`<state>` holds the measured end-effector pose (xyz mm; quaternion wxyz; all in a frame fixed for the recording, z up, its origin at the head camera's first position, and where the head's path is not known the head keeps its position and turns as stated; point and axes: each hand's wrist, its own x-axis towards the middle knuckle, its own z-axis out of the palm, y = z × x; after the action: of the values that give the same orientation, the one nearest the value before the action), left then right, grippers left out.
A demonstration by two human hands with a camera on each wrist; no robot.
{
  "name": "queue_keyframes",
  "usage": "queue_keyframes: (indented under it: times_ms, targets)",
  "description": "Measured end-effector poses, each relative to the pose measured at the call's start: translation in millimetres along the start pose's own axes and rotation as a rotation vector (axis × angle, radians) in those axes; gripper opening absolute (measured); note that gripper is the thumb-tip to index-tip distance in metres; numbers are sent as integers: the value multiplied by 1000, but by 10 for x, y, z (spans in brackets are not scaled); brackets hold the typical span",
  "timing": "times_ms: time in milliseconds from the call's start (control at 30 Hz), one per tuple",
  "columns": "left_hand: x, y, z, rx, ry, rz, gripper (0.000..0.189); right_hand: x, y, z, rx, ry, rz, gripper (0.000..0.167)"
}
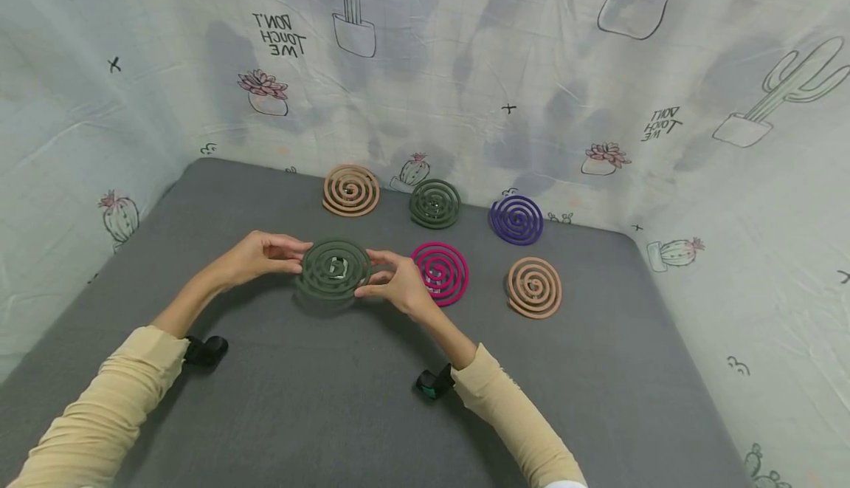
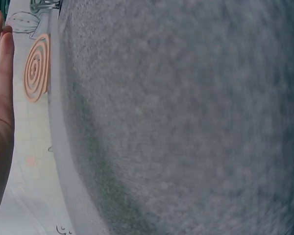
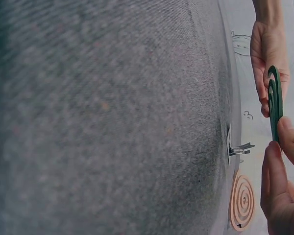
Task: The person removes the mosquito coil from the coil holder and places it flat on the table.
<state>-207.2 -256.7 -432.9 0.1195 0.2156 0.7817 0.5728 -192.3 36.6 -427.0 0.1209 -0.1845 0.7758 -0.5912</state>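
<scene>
A dark green mosquito coil is held flat above the grey table by both hands. My left hand pinches its left edge between thumb and fingers. On the opposite edge, my right hand pinches it the same way; in the right wrist view the coil appears nearly edge-on. A small metal stand shows through the coil's middle, and the right wrist view has a metal stand on the table below the coil. Only part of the left hand is in its own wrist view.
Along the back lie an orange coil, another green coil and a purple coil. A pink coil, partly behind the right hand, and a second orange coil are nearer. Patterned cloth surrounds the grey table.
</scene>
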Motion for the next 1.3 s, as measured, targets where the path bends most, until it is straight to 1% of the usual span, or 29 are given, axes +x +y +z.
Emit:
queue_keyframes:
  times_ms: [200,267,300,500,533,800,900,1100,1300]
  targets:
    - [13,25,20,25,-7,-23,51,-11,0,-34,-32,29,-41,65]
    - [20,34,30,29,-12,-28,52,-14,0,-44,-52,29,-41,65]
    - [20,40,37,28,-13,-28,51,-36,-41,-51,-61,21,-39,65]
    - [12,32,60,28,-22,4,48,-82,-23,-46,-128,22,-39,65]
    - [6,31,60,30,-25,7,48,-73,20,-37,-137,33,-39,65]
    - [-30,37,63,23,-29,-47,49,-131,1,26,-174,80,-50,65]
    - [-43,38,78,13,-29,-31,48,-143,-13,34,-174,85,-46,64]
    - [-67,39,105,1,-32,25,45,-162,-35,43,-172,87,-38,62]
    - [-86,48,115,0,-35,49,44,-184,-56,52,-181,91,-39,61]
